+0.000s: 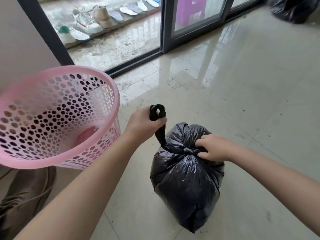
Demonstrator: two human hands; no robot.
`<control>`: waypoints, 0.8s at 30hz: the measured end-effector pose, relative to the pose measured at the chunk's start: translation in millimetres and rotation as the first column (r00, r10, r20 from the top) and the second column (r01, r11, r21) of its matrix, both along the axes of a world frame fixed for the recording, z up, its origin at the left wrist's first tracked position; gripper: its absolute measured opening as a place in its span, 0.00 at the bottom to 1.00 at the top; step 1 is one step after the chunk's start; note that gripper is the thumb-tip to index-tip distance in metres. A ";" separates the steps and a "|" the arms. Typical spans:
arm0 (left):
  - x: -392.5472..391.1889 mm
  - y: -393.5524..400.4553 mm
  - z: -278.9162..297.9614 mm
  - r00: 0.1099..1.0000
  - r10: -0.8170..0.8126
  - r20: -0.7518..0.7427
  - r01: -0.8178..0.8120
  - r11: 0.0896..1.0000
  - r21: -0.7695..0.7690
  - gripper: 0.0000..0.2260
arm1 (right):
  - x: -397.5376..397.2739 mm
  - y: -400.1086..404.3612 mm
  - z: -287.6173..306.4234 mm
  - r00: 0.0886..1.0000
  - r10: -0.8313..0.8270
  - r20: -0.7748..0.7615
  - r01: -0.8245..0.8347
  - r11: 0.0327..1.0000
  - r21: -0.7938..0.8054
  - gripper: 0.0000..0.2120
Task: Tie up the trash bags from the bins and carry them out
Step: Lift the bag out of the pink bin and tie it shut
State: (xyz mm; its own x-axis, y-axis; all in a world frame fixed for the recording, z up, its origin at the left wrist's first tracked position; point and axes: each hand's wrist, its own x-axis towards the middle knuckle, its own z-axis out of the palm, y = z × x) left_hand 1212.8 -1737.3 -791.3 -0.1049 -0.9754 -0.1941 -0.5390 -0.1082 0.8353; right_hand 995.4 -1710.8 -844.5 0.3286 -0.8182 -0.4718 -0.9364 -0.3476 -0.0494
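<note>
Left of the black trash bag [187, 179], a pink perforated bin [55, 116] stands tilted, its liner out. Next comes the left hand [145, 123], up and to the left of the bag's neck, fist closed round one twisted bag handle [158, 116] and drawing it taut. The bag itself sits full on the tiled floor [242, 101]. At the right of its neck, the right hand [214, 148] pinches the gathered plastic at the knot [187, 150]. The tying step appears to be in hand: the knot looks half cinched. The next move likely calls for pulling both ends apart to tighten, then lifting. Far beyond the bag, to the right, lies another black bag [292, 9].
</note>
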 end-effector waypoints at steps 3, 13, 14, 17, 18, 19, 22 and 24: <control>-6.1 -8.3 35.3 0.996 -0.094 0.015 0.094 0.995 -0.026 0.08 | -0.2 -9.9 0.8 1.000 -0.008 -0.015 0.009 0.997 0.076 0.17; -88.4 -16.1 148.3 0.816 -0.460 0.351 0.422 0.888 0.182 0.11 | -29.2 0.8 103.2 0.926 -0.370 0.076 0.361 0.926 0.109 0.16; -99.6 -15.4 163.8 0.800 -0.473 0.369 0.434 0.881 0.188 0.12 | -37.4 1.9 125.3 0.907 -0.410 0.102 0.402 0.911 0.090 0.17; -134.8 -12.9 218.9 0.758 -0.452 0.469 0.441 0.886 0.141 0.14 | -67.5 6.8 202.3 0.859 -0.483 0.169 0.483 0.875 0.043 0.20; -147.1 -13.4 241.0 0.748 -0.427 0.508 0.434 0.894 0.111 0.14 | -79.5 7.7 231.0 0.847 -0.499 0.184 0.503 0.864 0.029 0.21; -159.8 -14.7 265.7 0.736 -0.399 0.546 0.427 0.901 0.083 0.13 | -92.8 8.1 261.6 0.837 -0.512 0.193 0.520 0.854 0.013 0.22; -198.7 -20.5 348.2 0.682 -0.356 0.639 0.433 0.900 0.039 0.11 | -135.3 6.2 357.9 0.811 -0.547 0.210 0.567 0.823 -0.046 0.22; -225.8 -26.1 407.8 0.654 -0.338 0.677 0.447 0.895 0.016 0.11 | -165.8 3.0 425.4 0.782 -0.577 0.234 0.607 0.790 -0.082 0.21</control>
State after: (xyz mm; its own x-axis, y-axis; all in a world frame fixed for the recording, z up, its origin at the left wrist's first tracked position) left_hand 987.0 -1763.3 -383.5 -0.3858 -0.8937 -0.2291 -0.9109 0.3297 0.2482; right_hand 829.6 -1707.8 -419.1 -0.1751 -0.9333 -0.3134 -0.9370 0.2557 -0.2380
